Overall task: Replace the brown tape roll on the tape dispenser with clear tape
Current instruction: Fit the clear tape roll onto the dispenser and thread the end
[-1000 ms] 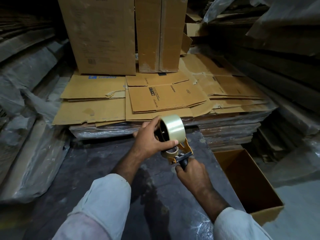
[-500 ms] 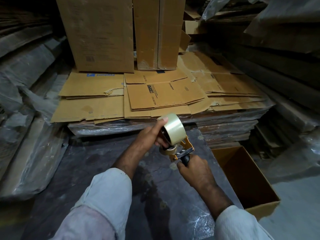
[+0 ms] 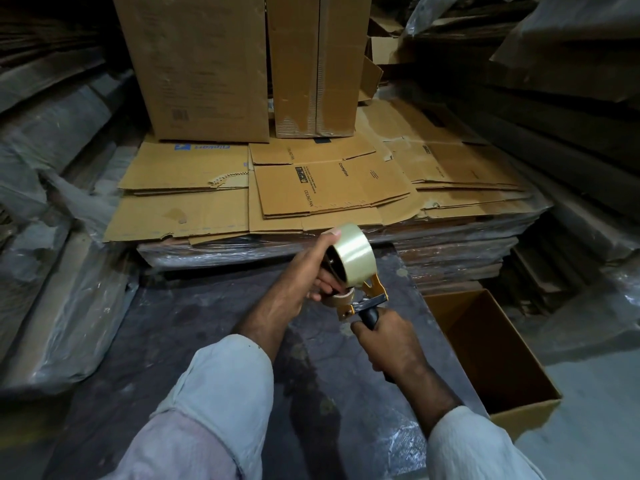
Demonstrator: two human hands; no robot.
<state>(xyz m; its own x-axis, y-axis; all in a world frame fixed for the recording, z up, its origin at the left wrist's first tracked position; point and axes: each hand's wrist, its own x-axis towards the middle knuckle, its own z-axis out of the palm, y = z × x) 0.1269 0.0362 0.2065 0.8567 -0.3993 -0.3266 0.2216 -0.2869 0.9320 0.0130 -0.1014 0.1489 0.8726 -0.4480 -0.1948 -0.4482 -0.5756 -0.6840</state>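
We note: right hand (image 3: 389, 344) fisted around tape dispenser (image 3: 367, 301) handle; left hand (image 3: 306, 271) pinching clear tape roll (image 3: 354, 253), thumb on top, roll seated on dispenser.

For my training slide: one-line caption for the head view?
Left hand seats clear tape on dispenser; right hand grips its handle.

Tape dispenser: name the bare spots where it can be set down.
Free: dark plastic-covered surface between the flattened carton stack and the sleeves; the open box at right looks empty. Crowded: the back, with upright cartons.
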